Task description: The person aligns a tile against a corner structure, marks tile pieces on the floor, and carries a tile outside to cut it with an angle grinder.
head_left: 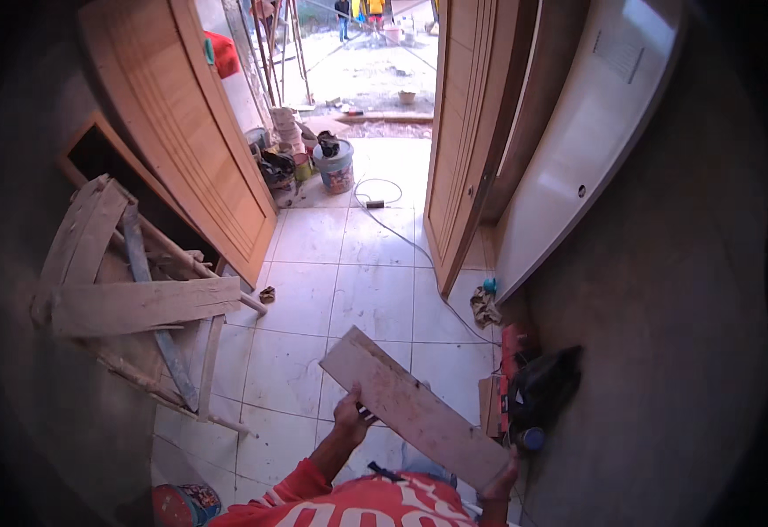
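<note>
Daylight glares through the doorway (362,97), the picture's edges dark and warped

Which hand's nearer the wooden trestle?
Left. The left hand is right of the wooden trestle, holding the board; the right hand, at the board's lower end, is farther right.

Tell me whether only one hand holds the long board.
No: the left hand grips the long board along one edge, the right hand at its right end.
</note>
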The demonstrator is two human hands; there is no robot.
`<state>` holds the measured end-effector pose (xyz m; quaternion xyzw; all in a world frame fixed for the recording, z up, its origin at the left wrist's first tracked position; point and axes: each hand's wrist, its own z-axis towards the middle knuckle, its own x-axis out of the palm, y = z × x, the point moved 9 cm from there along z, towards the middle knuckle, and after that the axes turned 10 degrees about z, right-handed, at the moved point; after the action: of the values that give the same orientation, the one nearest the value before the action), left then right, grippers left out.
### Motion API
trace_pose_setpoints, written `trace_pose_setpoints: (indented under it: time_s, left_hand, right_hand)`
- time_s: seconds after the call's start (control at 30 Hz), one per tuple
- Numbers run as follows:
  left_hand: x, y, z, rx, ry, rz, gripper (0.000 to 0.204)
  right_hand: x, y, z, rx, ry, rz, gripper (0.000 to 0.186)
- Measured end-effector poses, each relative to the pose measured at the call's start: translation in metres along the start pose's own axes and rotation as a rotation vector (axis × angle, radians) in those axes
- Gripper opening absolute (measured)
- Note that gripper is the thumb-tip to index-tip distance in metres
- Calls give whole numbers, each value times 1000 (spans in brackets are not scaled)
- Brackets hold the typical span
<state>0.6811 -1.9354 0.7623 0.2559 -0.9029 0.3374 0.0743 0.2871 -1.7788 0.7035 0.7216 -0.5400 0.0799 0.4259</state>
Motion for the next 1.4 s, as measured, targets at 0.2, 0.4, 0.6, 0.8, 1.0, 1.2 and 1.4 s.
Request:
trace_pose_setpoints:
  time_s: [0.2, 0.4, 0.6, 0.8, 1.0, 1.2, 1.4]
  left_hand:
    - [31, -150, 113, 87, -103, -185, 47]
    - [-1, -253, 223, 180, -274, -441, 45]
    - [2, -385, 381, 255, -440, -632, 49]
    - [72, -666, 572, 347, -244, -414, 59]
    - [238, -936, 735, 378, -161, -340, 66]
    - [375, -1075, 927, 280, -241, -344, 66]
    - [469, -1163, 1133, 211, -251, -466, 69]
  right_hand:
    - [245, 37, 176, -56, 85, -339, 46]
    - [558, -3, 329, -220, 426, -800, 33]
    - [775, -124, 511, -91, 562, -920, 35]
    - [998, -150, 675, -296, 532, -848, 35]
    - [1181, -106, 844, -258, 407, -624, 30]
    - [1301, -90, 1061, -345, 104, -474, 40]
    - [1478, -85, 1305, -278, 141, -853, 45]
